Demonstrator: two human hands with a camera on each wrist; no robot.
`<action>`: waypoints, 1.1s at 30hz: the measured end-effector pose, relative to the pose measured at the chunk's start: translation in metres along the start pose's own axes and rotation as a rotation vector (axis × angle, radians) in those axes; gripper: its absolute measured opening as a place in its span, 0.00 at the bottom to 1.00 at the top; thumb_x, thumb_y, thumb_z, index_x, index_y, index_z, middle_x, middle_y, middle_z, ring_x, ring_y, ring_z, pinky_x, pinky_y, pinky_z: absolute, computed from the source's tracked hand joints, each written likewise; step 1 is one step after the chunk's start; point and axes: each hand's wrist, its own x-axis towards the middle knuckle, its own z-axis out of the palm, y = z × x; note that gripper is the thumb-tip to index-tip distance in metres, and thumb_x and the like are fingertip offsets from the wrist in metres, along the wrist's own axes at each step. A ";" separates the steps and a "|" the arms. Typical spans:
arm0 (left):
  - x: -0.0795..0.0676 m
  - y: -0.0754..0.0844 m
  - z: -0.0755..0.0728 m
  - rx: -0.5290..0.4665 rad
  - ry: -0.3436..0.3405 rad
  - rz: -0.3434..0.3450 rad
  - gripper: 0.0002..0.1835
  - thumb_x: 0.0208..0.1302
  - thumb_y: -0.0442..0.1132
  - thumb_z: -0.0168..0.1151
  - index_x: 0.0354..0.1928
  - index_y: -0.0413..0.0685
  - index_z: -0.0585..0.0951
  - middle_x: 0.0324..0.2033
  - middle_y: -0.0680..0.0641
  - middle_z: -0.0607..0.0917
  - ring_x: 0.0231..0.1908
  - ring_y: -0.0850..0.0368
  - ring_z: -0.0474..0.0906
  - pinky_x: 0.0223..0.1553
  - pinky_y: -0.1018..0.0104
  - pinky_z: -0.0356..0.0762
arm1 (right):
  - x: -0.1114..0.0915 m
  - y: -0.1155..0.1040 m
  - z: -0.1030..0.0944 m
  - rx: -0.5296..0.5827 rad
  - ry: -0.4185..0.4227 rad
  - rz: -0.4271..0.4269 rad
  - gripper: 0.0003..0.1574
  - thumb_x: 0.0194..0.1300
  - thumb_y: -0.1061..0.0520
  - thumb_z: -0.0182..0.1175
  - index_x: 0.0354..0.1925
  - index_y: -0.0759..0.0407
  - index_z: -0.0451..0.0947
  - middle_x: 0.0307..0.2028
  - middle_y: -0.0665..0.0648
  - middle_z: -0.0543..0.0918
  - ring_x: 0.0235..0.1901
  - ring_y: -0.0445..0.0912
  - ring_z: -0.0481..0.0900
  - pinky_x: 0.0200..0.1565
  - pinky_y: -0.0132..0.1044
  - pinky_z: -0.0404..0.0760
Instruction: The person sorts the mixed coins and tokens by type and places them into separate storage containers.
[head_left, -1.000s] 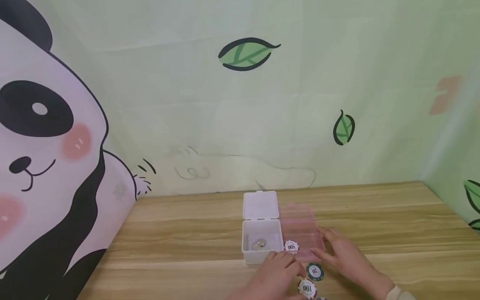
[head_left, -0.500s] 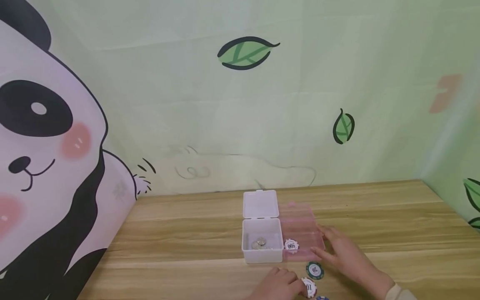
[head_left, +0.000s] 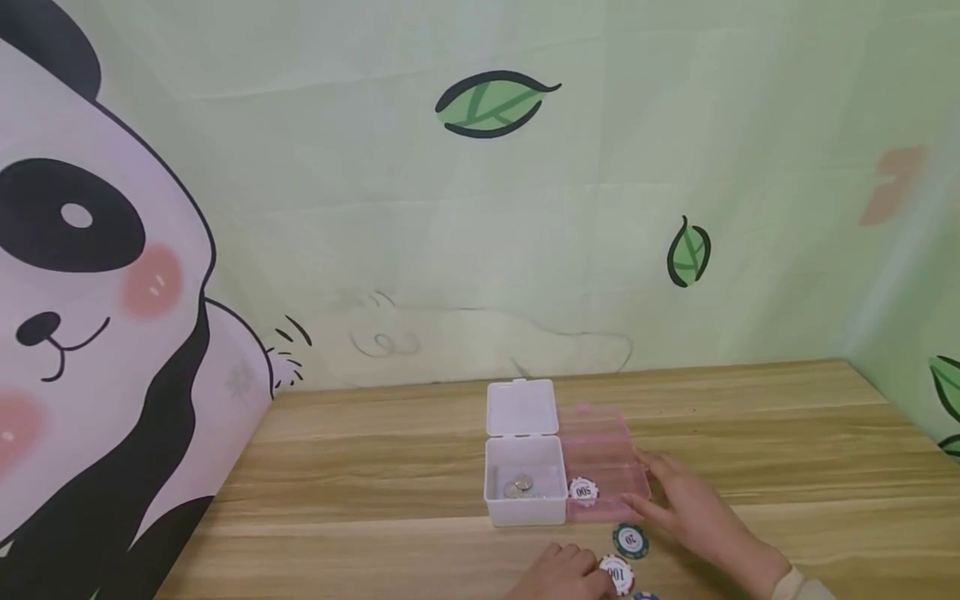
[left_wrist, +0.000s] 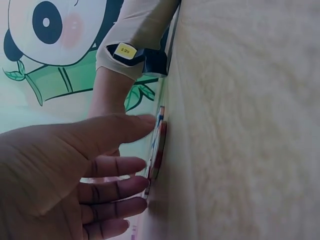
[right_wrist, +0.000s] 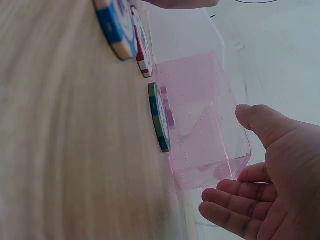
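Observation:
My left hand [head_left: 562,573] is low at the front, its fingertips right at the edge of a red-and-white poker chip [head_left: 618,575] marked 100. In the left wrist view the thumb and fingers are relaxed beside the chips. My right hand [head_left: 693,517] holds the right end of a clear pink plastic box [head_left: 611,479], thumb near its front and fingers farther back. A white chip [head_left: 583,491] marked 500 shows in the pink box's left part. Between box and left hand lies a green chip [head_left: 630,541] marked 20. A blue chip [right_wrist: 116,30] is partly cut off in the head view.
Against the pink box's left side stands a white plastic box [head_left: 525,508] with its lid [head_left: 521,408] raised back. Several silver coins [head_left: 519,485] lie inside. Behind the wooden table [head_left: 360,467] hangs a green cloth [head_left: 360,208] printed with a panda and leaves.
My left hand has drawn back from the white box's front toward the 100 chip. My right hand and both boxes stay where they were.

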 end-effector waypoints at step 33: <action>0.000 0.003 0.008 0.086 0.070 -0.004 0.06 0.57 0.52 0.56 0.30 0.62 0.78 0.27 0.62 0.75 0.33 0.70 0.68 0.33 0.80 0.58 | 0.000 -0.001 -0.002 0.002 -0.007 0.006 0.43 0.55 0.40 0.58 0.60 0.65 0.64 0.51 0.63 0.76 0.47 0.57 0.77 0.49 0.51 0.76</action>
